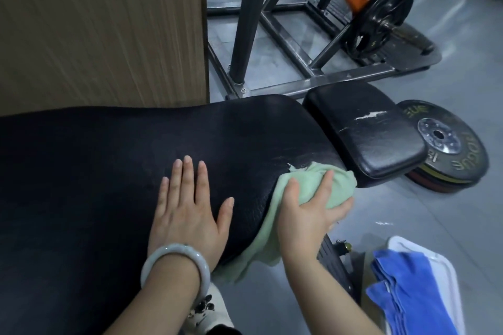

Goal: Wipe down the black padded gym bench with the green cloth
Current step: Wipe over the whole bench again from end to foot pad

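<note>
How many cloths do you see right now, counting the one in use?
2. The green cloth is under the right hand at the bench's near edge, hanging over it. A folded blue cloth lies on the white tray on the floor, lower right; it may be several stacked.

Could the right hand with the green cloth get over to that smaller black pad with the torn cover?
Probably yes. The right hand and green cloth are at the bench edge right beside the smaller pad, and nothing lies between them.
</note>
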